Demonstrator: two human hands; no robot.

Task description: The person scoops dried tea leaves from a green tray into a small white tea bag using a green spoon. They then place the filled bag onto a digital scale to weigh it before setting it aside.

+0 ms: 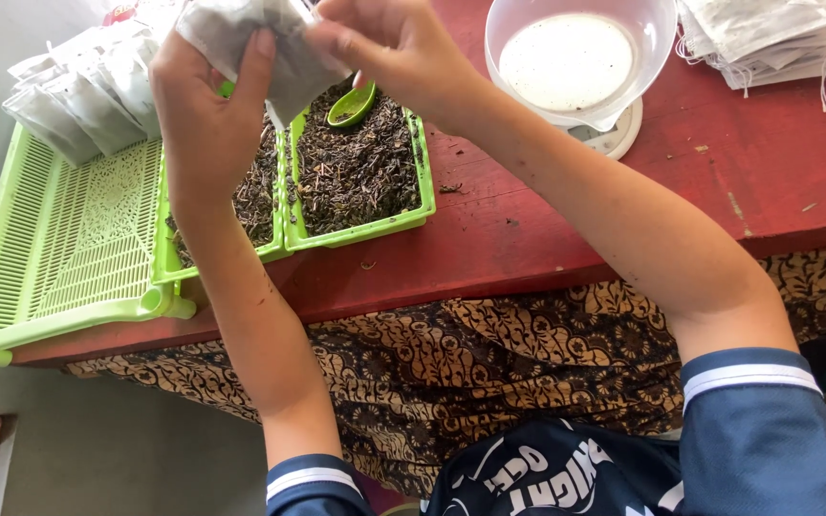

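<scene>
Both hands (pixel 308 76) on grey pouch (pixel 250 43)

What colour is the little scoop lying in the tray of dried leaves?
Green. The scoop lies on the dark leaves in the head view, the only view.

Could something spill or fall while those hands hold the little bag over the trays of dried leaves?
Maybe. The left hand and right hand hold the little bag above the green trays; if it tips, leaves could scatter onto the red table. The front tray sits near the table's edge, so a bump from an arm might knock it off. The bowl perched on the scale could also slide.
</scene>
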